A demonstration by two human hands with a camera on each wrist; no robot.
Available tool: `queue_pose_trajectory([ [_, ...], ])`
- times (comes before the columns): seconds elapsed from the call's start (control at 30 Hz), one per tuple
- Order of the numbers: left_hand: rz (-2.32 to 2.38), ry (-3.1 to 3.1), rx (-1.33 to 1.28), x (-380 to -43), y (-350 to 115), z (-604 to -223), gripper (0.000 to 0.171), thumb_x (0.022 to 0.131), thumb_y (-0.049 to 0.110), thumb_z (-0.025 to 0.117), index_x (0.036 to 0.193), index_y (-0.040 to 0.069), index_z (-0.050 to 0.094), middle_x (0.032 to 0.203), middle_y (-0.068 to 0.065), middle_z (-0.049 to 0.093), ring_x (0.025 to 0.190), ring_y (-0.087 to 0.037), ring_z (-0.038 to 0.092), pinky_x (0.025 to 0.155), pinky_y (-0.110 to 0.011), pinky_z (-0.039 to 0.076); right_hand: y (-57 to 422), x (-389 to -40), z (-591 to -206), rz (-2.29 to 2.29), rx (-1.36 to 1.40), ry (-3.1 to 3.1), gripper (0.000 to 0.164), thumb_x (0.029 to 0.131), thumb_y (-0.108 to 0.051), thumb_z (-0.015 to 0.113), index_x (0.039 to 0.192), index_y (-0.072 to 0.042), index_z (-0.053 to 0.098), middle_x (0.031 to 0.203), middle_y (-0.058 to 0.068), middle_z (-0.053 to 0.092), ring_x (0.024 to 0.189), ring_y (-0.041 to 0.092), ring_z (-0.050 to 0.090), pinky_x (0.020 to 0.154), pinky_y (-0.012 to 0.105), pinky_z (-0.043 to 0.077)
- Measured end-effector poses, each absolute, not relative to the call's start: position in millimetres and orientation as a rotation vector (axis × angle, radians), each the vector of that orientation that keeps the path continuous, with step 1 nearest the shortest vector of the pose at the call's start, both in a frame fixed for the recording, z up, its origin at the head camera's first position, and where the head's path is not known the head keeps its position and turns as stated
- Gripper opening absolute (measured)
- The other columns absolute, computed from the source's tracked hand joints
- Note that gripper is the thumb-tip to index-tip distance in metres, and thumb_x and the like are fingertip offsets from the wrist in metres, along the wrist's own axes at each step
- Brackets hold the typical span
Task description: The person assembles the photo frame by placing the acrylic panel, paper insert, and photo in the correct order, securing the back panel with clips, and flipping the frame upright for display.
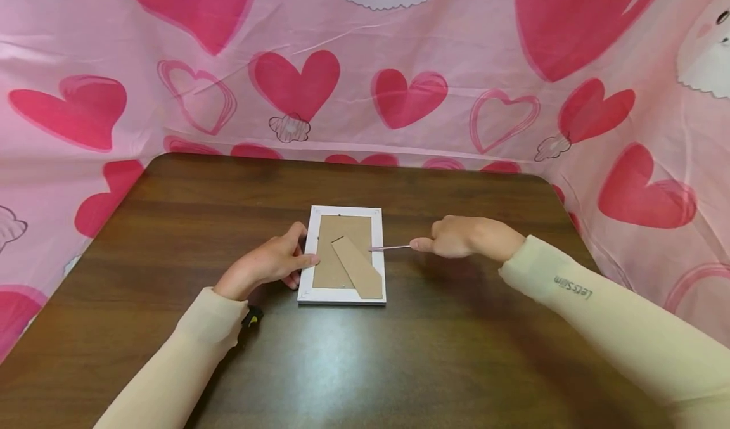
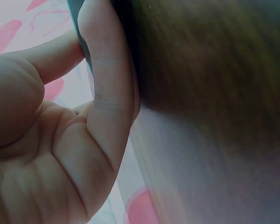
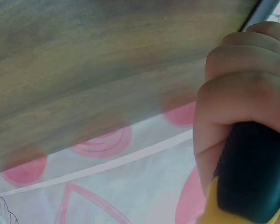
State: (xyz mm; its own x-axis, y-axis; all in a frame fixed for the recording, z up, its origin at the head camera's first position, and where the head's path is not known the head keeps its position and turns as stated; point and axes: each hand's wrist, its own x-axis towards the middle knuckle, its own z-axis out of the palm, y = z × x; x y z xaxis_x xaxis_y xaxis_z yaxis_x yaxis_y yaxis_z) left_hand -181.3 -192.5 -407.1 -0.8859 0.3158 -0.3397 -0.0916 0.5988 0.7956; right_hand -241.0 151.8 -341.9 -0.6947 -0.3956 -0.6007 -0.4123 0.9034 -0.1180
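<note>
A white picture frame [image 1: 306, 280] lies face down on the table, its brown backing board [image 1: 327, 270] and slanted easel stand [image 1: 358, 267] showing. My left hand [image 1: 270, 261] grips the frame's left edge, thumb on top and fingers at the side; in the left wrist view the fingers [image 2: 109, 74] press along a dark edge. Curled around the black and yellow handle [image 3: 254, 172] of a screwdriver, my right hand [image 1: 459, 236] is to the frame's right. The thin metal shaft [image 1: 393, 247] points left, its tip at the seam between backing and right border.
Beside my left cuff a small black and yellow object [image 1: 253, 317] is partly hidden. The brown wooden table [image 1: 456, 353] extends around the frame. Pink heart-patterned cloth [image 1: 353, 55] hangs behind it and along both sides.
</note>
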Motion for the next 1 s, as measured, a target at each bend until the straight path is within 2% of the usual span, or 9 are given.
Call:
queue_pose_trajectory([
  [0.27, 1.212, 2.374, 0.152, -183.2, -190.5, -407.2, 0.046, 0.090, 0.022, 0.069, 0.118, 0.007, 0.035, 0.086, -0.018, 0.053, 0.053, -0.024, 0.059, 0.052, -0.035, 0.056, 145.9, -241.8, -330.2, 0.086, -0.599, 2.394, 0.067, 0.095, -0.065, 0.036, 0.110, -0.006, 0.064, 0.103, 0.005, 0.063, 0.102, 0.023, 0.057, 0.091, 0.049, 0.045],
  [0.43, 1.218, 2.377, 0.149, -183.2, -191.6, -407.7, 0.045, 0.090, 0.022, 0.068, 0.118, 0.007, 0.036, 0.085, -0.018, 0.052, 0.052, -0.024, 0.058, 0.051, -0.035, 0.055, 142.9, -242.6, -326.1, 0.092, -0.613, 2.369, 0.069, 0.097, -0.063, 0.035, 0.114, -0.003, 0.063, 0.113, 0.011, 0.062, 0.110, 0.029, 0.055, 0.095, 0.050, 0.043],
  [0.53, 1.229, 2.371, 0.151, -183.0, -192.1, -408.0, 0.044, 0.090, 0.021, 0.068, 0.117, 0.007, 0.036, 0.085, -0.018, 0.052, 0.053, -0.024, 0.059, 0.052, -0.035, 0.056, 144.8, -245.0, -325.2, 0.093, -0.617, 2.371, 0.068, 0.097, -0.063, 0.034, 0.114, -0.003, 0.063, 0.114, 0.011, 0.062, 0.111, 0.030, 0.055, 0.095, 0.050, 0.043],
  [0.77, 1.231, 2.373, 0.155, -182.4, -192.6, -408.3, 0.044, 0.091, 0.021, 0.068, 0.117, 0.007, 0.035, 0.085, -0.018, 0.052, 0.052, -0.024, 0.059, 0.051, -0.035, 0.056, 151.7, -258.1, -331.5, 0.001, -0.628, 2.564, 0.068, 0.095, -0.066, 0.033, 0.098, -0.008, 0.069, 0.093, 0.006, 0.066, 0.094, 0.024, 0.061, 0.087, 0.049, 0.047],
  [1.0, 1.216, 2.368, 0.146, -183.4, -191.9, -409.1, 0.046, 0.090, 0.022, 0.068, 0.118, 0.008, 0.034, 0.085, -0.018, 0.053, 0.053, -0.024, 0.059, 0.052, -0.035, 0.056, 135.9, -271.5, -354.4, -0.142, -0.620, 2.655, 0.072, 0.094, -0.070, 0.030, 0.112, -0.011, 0.068, 0.104, 0.007, 0.066, 0.098, 0.024, 0.060, 0.089, 0.048, 0.047],
])
